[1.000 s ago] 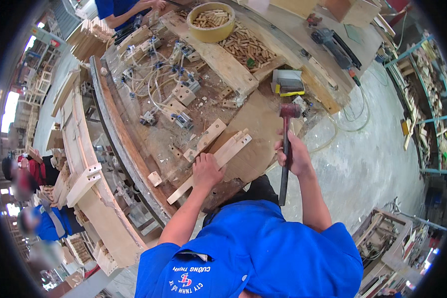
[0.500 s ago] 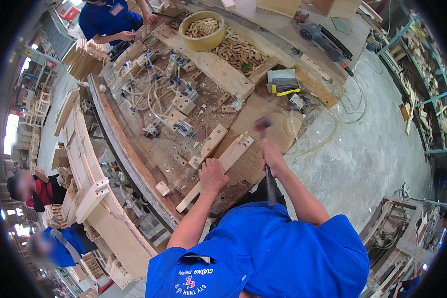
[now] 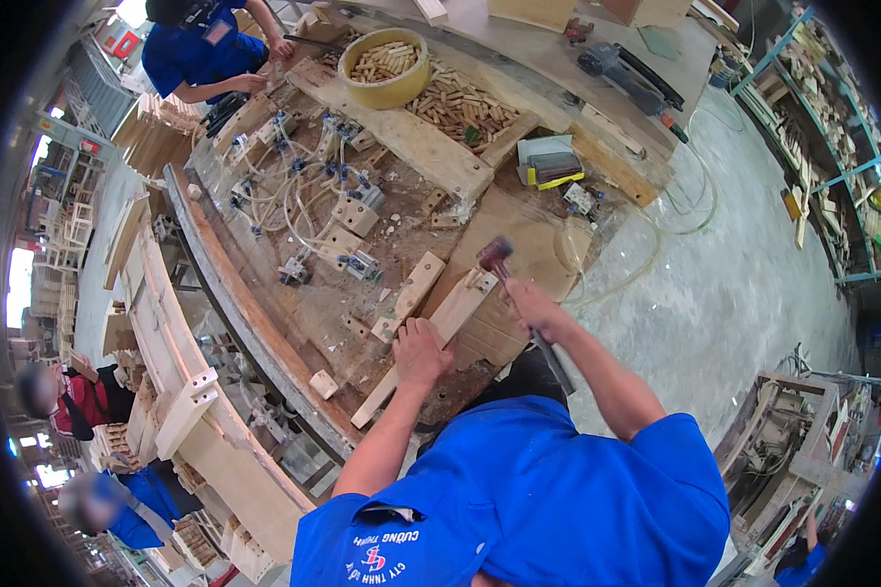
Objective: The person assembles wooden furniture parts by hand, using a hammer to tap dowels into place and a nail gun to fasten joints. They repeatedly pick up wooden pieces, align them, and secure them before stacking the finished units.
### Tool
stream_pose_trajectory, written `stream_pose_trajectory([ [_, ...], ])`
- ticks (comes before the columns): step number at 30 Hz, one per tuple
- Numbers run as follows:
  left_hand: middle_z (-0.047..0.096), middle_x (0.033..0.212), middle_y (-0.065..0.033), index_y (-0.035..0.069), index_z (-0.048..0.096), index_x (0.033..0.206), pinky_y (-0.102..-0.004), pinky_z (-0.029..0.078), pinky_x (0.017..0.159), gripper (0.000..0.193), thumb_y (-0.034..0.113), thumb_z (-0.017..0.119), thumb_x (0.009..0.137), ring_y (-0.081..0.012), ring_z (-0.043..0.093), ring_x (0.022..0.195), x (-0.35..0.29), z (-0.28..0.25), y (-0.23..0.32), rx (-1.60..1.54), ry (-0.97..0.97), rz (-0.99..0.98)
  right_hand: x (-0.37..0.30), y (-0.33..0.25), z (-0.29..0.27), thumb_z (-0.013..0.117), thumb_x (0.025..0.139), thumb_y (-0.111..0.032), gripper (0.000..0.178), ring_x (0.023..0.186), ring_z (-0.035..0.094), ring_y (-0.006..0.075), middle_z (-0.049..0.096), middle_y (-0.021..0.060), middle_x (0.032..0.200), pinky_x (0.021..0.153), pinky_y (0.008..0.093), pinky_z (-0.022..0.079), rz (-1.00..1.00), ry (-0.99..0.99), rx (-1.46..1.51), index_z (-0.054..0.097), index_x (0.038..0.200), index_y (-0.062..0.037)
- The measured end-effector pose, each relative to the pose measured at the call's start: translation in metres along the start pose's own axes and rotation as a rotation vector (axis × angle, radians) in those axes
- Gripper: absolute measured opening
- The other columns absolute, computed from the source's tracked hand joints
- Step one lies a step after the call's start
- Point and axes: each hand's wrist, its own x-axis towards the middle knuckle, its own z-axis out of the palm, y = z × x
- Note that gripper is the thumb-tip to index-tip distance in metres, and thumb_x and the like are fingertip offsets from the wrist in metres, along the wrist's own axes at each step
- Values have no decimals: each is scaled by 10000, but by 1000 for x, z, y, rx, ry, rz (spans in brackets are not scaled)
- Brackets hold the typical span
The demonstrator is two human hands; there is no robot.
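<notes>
"What's left of your wooden bar point(image 3: 460, 308)?"

"The bench rim point(image 3: 250, 298). Your left hand point(image 3: 421, 352) lies over the bar's near half, on the bench, fingers bent around it."

"And changed?"

"Your hammer point(image 3: 495, 252) swung in from its right to its far end: striking range, contact unclear. Your right hand point(image 3: 533, 308) wraps the handle; floor point(image 3: 705, 274) farther right gives elbow room."

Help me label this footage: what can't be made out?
In the head view:
Middle of the wooden bar: under the left hand.
Part of the mallet handle: wrapped by the right hand.
Whether the mallet head touches the bar: too small to tell.
Lower dowels in the yellow tub: beneath visible dowels.
Co-worker's head: cut by the top edge.
</notes>
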Motion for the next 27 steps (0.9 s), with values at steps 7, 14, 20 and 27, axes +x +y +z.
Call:
stream_pose_trajectory([
  [7, 601, 1175, -158, 43, 587, 1162, -514, 488, 958, 636, 497, 847, 800, -367, 604, 1146, -5, 0, -2, -66, -25, -22, -6, -72, -24, 435, 1149, -483, 427, 386, 432, 124, 513, 3, 678, 366, 297, 380, -430, 289, 296, 581, 1096, -86],
  [14, 595, 1166, -159, 38, 586, 1176, -516, 487, 972, 644, 488, 848, 799, -368, 599, 1158, 1, -4, 1, -38, -43, 2, 5, 25, -1, 447, 1126, -446, 419, 553, 537, 130, 507, 21, 702, 498, 356, 451, -110, 83, -425, 572, 959, -83],
  [20, 590, 1178, -168, 38, 576, 1179, -525, 484, 970, 637, 486, 838, 811, -374, 595, 1168, 2, 0, -1, -68, -29, -4, -19, -49, -29, 428, 1139, -466, 422, 425, 450, 132, 501, 24, 671, 388, 328, 398, -276, 250, 90, 564, 996, -93],
  [27, 589, 1183, -168, 37, 575, 1170, -518, 483, 964, 636, 502, 831, 821, -374, 598, 1160, 7, -11, 6, -51, -45, 41, 15, 32, 10, 422, 1152, -393, 381, 441, 441, 119, 480, 5, 638, 395, 308, 350, -909, 485, -335, 546, 930, -110],
])
